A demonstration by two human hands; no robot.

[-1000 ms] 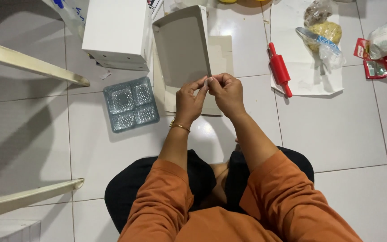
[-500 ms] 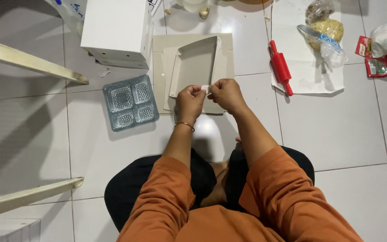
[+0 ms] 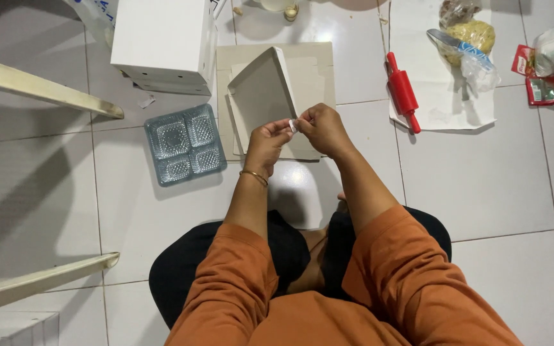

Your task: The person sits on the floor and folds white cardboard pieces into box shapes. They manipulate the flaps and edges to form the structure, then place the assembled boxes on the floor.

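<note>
— Where both hands meet, what is pinched?
— A small white flap (image 3: 293,125), clamped between left hand (image 3: 267,142) and right hand (image 3: 323,129) fingertips, at the folded grey carton's (image 3: 261,96) lower edge.
— Room around?
— Bare tile (image 3: 482,186) right; clear plastic tray (image 3: 184,144) near left.

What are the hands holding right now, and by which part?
Both hands, left hand and right hand, pinch a small white piece between their fingertips; its kind cannot be told.

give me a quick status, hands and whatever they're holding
Both hands up together: left hand and right hand pinch a small white piece. Folded cardboard box lies just beyond on the floor. Nothing blocking.
</note>
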